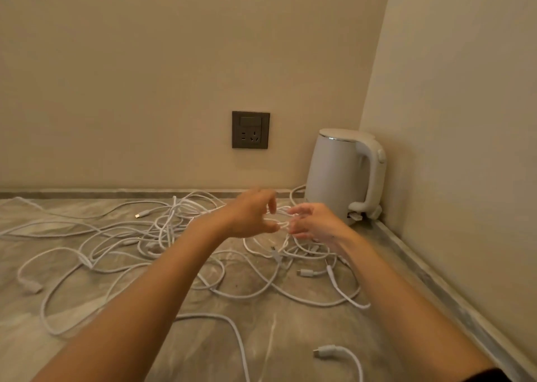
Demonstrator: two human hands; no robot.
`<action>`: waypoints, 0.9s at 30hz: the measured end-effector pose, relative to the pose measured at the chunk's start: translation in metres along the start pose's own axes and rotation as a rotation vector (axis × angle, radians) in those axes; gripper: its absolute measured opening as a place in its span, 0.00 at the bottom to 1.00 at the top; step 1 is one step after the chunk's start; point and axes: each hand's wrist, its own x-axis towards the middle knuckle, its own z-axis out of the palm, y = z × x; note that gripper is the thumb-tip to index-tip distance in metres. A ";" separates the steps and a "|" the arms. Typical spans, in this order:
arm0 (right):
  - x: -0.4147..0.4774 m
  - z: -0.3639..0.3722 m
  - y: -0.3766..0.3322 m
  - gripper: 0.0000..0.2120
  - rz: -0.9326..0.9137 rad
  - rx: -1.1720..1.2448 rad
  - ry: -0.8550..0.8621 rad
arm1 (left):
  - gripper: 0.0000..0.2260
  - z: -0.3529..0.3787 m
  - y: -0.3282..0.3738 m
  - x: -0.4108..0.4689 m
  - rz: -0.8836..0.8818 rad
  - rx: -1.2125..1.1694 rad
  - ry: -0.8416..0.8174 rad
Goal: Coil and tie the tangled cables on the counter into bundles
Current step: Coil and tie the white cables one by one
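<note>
While both hands hover over a sprawl of thin white charging cables [162,236] on the grey marbled worktop [87,352], a person works at a snarl held between them. The left hand [250,216] curls its fingers [272,206] and thumb round a short loop of cable. The right hand [315,222] appears to pinch the same strand just beside them, its other fingers spread, though blur makes the exact grip hard to read. Below and left of the fingers most of the tangle lies loose, with free plug ends [321,352] nearer the person. Beyond the fingers stands a white electric kettle [343,175], with a dark grey wall socket [250,129] higher on the wall. No bundle is tied yet. The step is probably best done by tracing one strand to a plug end and drawing it out slowly, never tugging, so crossings do not tighten.
</note>
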 end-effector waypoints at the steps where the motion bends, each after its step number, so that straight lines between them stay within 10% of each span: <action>1: -0.004 0.000 0.002 0.15 0.001 0.004 0.007 | 0.10 0.003 0.000 -0.003 0.017 -0.012 0.025; 11: -0.035 0.000 -0.007 0.11 0.070 -0.493 -0.134 | 0.16 0.033 0.008 -0.024 0.062 0.174 -0.164; 24: -0.042 -0.003 -0.009 0.18 -0.254 -0.398 0.022 | 0.10 0.026 0.022 -0.005 -0.040 -0.406 0.465; 27: -0.039 -0.014 -0.017 0.28 -0.228 -0.383 0.064 | 0.07 0.014 0.029 -0.004 -0.002 -0.419 0.355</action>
